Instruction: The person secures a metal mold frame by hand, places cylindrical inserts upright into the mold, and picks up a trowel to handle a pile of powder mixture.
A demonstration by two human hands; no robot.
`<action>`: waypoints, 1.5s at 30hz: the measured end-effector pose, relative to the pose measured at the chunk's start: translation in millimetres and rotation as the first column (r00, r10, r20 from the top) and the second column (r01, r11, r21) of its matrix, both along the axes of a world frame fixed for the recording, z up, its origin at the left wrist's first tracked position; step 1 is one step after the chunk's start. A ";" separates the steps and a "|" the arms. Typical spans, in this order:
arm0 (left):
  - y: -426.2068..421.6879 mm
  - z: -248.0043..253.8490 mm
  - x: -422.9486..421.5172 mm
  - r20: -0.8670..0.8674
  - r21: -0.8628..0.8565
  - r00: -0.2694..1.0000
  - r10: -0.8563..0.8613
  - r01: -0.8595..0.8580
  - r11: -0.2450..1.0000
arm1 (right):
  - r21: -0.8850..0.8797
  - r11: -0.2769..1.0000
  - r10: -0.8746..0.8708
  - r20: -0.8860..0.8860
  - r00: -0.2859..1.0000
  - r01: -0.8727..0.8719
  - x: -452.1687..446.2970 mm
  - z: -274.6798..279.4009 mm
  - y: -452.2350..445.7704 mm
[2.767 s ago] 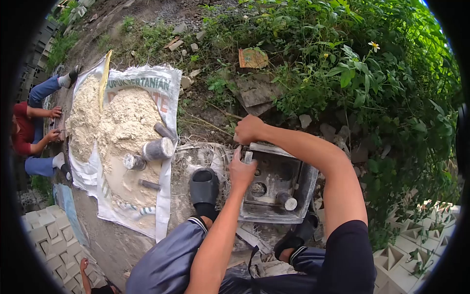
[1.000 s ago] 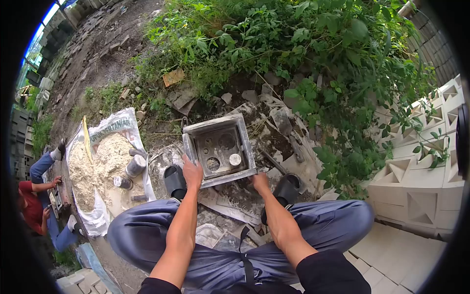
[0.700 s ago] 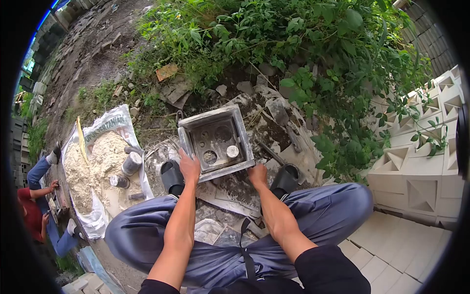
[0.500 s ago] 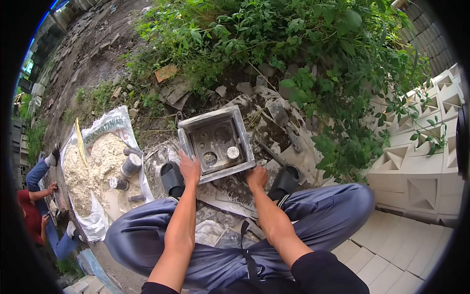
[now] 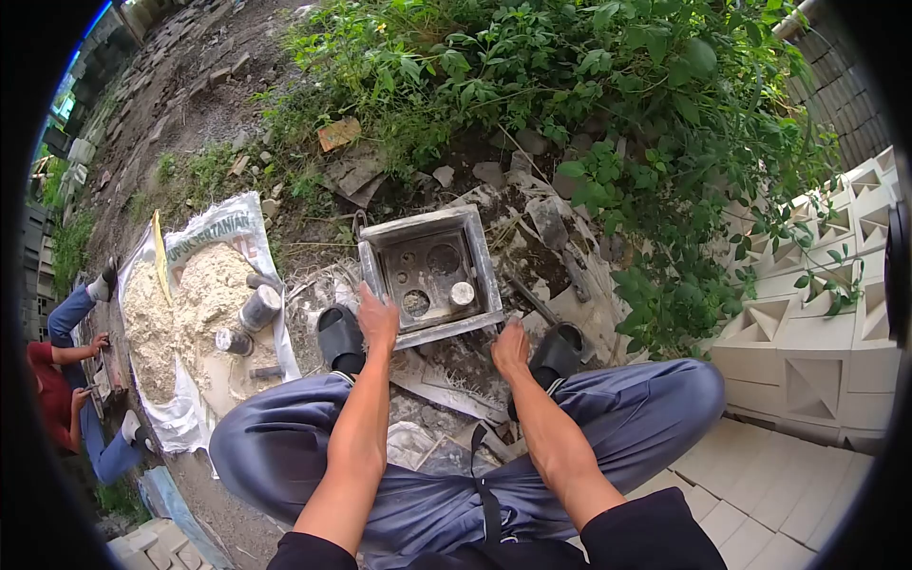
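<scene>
A grey, dust-covered square mould box [image 5: 483, 249] lies on the ground between my feet. Its inside floor has round shapes, and a short whitish cylinder [image 5: 462, 294] stands in it. My left hand [image 5: 378, 323] is closed at the box's front left corner, its fingers against the outer left wall. Just below the front right corner is my right hand [image 5: 511, 348], its fingers curled inward; what they hold, if anything, is hidden. A metal bar [image 5: 532, 299] lies to the right of the box, beside a dusty trowel [image 5: 560, 242].
At left, an opened white sack [image 5: 233, 220] bears a heap of pale powder [image 5: 214, 285] and two grey cylinders [image 5: 258, 309]. Pale patterned blocks [image 5: 812, 356] are stacked at right. Leafy plants [image 5: 570, 85] grow beyond. Another person [image 5: 62, 380] sits at far left.
The whole view has shifted slightly, moving the scene a little to the right. My right hand sits a bit lower against the box corner; my left hand stays at its corner.
</scene>
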State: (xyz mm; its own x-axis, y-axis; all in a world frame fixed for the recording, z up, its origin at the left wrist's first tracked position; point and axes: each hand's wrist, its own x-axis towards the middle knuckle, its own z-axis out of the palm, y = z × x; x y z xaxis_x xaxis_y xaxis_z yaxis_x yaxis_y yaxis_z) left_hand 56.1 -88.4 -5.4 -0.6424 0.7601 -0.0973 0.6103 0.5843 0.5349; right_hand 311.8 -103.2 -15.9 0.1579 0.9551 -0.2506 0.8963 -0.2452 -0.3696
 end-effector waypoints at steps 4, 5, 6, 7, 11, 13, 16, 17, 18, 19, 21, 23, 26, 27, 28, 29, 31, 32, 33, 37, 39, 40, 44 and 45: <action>-5.4 2.9 -1.7 0.029 -0.013 0.999 -0.017 0.018 1.000 | 0.172 0.963 0.184 0.131 0.974 -0.205 6.5 3.7 -1.2; -3.6 4.1 -1.3 0.028 -0.017 1.000 -0.011 0.011 1.000 | 0.175 0.963 0.182 0.133 0.974 -0.204 16.0 -1.1 10.8; -2.7 4.6 -1.9 0.027 -0.016 1.000 -0.010 0.011 1.000 | -0.205 0.978 -0.055 -0.366 0.929 -0.023 27.9 -17.2 27.0; -3.3 5.2 -3.1 0.045 -0.034 0.999 -0.008 0.010 0.999 | -0.591 0.805 -0.436 -0.642 0.631 -0.045 34.1 -31.9 34.6; -1.5 11.1 -0.9 0.041 -0.034 0.999 0.005 -0.004 0.999 | -0.648 0.747 -0.505 -0.700 0.505 -0.151 26.8 -48.9 36.7; -8.4 4.2 -4.8 0.025 -0.040 1.000 0.010 -0.009 0.999 | -0.442 0.896 -0.310 -0.558 0.770 0.041 -0.4 -44.6 14.6; -5.2 -3.2 3.1 0.015 0.014 1.000 0.006 -0.006 1.000 | -0.051 0.978 -0.203 -0.011 0.979 0.202 -22.4 -37.9 8.9; -3.4 -3.8 -1.7 0.000 0.039 1.000 0.002 -0.002 0.999 | -0.043 0.979 -0.198 -0.022 0.980 0.197 -26.5 -36.7 11.0; -2.6 8.7 -1.4 0.043 -0.026 0.999 -0.003 0.004 1.000 | 0.017 0.989 -0.146 -0.009 0.989 0.146 -26.3 -38.9 5.1; -5.6 8.6 -2.9 0.040 -0.031 0.999 0.006 -0.005 0.999 | 0.075 0.993 -0.090 0.014 0.996 0.089 -19.3 -48.9 -2.5; -4.4 6.7 -2.1 0.057 0.020 0.998 0.005 -0.006 1.000 | 0.092 0.993 -0.069 -0.055 0.996 0.074 3.8 -56.2 2.3; -2.9 3.5 -1.3 0.074 0.042 0.997 0.005 -0.008 0.999 | -0.392 0.920 -0.288 -0.636 0.716 0.022 30.4 -45.5 16.1; -5.2 -3.8 -6.4 0.092 0.079 0.996 -0.002 -0.005 0.997 | -0.354 0.935 -0.127 -0.400 0.908 -0.026 36.0 -17.5 27.3; -4.7 -4.7 -6.2 0.105 0.096 0.994 -0.015 0.005 0.995 | -0.350 0.936 -0.112 -0.404 0.908 -0.040 24.0 -18.4 24.8; -5.6 2.0 -5.1 0.143 0.103 0.990 -0.006 -0.009 0.995 | -0.156 0.987 -0.063 -0.238 0.969 0.026 12.1 -24.9 9.0; -7.8 -1.7 -5.1 0.146 0.109 0.989 0.002 -0.018 0.994 | 0.064 0.997 -0.047 -0.057 0.997 0.051 7.7 -27.9 -0.4; -5.1 -9.1 -8.4 0.127 0.193 0.991 -0.035 0.010 0.981 | 0.023 1.000 -0.010 -0.070 0.998 0.011 11.5 -18.1 10.7; -8.7 -9.4 -10.2 0.129 0.192 0.991 -0.026 0.000 0.981 | -0.192 0.978 0.080 -0.041 0.996 -0.086 22.1 -12.0 16.6; -7.3 -3.0 -9.5 0.202 0.187 0.979 -0.030 -0.009 0.982 | -0.395 0.903 0.174 -0.027 0.984 -0.171 34.9 -7.6 29.9; -0.8 -23.3 -12.2 0.239 0.246 0.970 -0.046 -0.015 0.969 | -0.234 0.972 0.017 0.221 0.975 0.036 -5.4 131.7 99.2; 0.5 -14.4 -12.6 0.309 0.184 0.951 -0.004 -0.056 0.981 | 0.126 0.967 0.211 0.092 0.973 -0.222 -58.3 168.4 132.6; 2.0 -10.8 -11.6 0.320 0.162 0.947 0.008 -0.064 0.985 | 0.180 0.916 0.371 -0.048 0.927 -0.358 -88.1 155.4 150.7; 3.3 0.5 -12.0 0.330 0.158 0.944 0.002 -0.058 0.986 | 0.247 0.522 0.852 -0.112 0.511 -0.817 -185.0 71.7 204.0; 4.3 8.0 -13.5 0.382 0.129 0.924 -0.003 -0.050 0.990 | 0.249 0.468 0.878 -0.021 0.479 -0.848 -195.7 39.3 205.7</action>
State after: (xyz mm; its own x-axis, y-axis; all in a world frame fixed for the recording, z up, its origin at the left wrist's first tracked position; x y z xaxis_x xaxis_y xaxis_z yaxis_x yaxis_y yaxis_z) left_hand 42.6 -84.1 2.7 -0.5951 0.7682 -0.2359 0.3324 0.5026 0.7980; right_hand 116.1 102.4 23.3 -0.7913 0.6113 -0.0083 0.5526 0.7094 -0.4374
